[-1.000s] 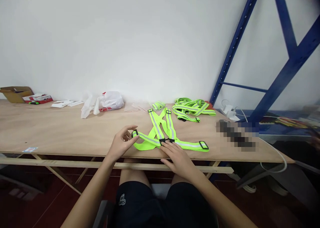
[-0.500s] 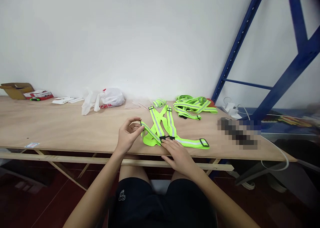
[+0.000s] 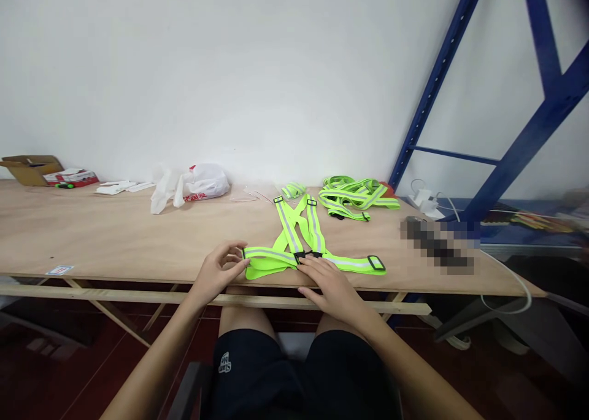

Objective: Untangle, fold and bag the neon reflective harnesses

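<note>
A neon yellow-green reflective harness (image 3: 288, 227) with grey stripes lies on the wooden table (image 3: 138, 236), its two upper straps crossing. My left hand (image 3: 221, 268) pinches the black buckle end of its left side strap, which stretches out level to the left. Flat over the lower middle of the harness, beside the black clips, rests my right hand (image 3: 329, 282), fingers extended. The right side strap lies straight, ending in a black buckle (image 3: 376, 263).
Behind lie a rolled green strap (image 3: 293, 190) and a heap of green straps (image 3: 354, 194). Farther left are a white plastic bag (image 3: 207, 180), white papers (image 3: 120, 186) and an open cardboard box (image 3: 32, 169). A blue metal rack (image 3: 439, 70) stands at the right.
My left hand has moved left and toward the table's front edge, drawing the left strap out straighter. My right hand has stayed nearly in place.
</note>
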`<action>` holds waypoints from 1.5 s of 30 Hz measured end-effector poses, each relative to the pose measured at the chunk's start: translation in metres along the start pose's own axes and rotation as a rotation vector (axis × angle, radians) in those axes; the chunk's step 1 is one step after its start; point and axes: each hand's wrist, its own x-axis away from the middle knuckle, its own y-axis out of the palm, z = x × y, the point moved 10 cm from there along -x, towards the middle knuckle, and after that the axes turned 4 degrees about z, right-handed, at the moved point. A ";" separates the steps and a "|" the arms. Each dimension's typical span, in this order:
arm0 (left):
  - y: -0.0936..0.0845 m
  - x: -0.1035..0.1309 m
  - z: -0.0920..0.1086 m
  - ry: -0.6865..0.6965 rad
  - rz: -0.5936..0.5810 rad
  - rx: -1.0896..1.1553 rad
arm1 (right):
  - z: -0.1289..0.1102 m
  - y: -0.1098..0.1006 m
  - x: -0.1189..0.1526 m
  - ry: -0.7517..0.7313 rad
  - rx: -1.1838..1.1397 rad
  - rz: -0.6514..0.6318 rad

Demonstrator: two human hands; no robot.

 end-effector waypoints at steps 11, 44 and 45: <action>-0.011 0.013 0.001 0.061 -0.147 -0.343 | 0.047 -0.007 -0.029 0.077 -0.157 -0.085; -0.025 0.012 -0.012 -0.095 -0.057 0.023 | 0.050 -0.013 -0.032 0.019 -0.144 -0.223; -0.024 0.013 -0.011 -0.080 -0.061 -0.008 | 0.051 -0.011 -0.032 0.022 -0.135 -0.224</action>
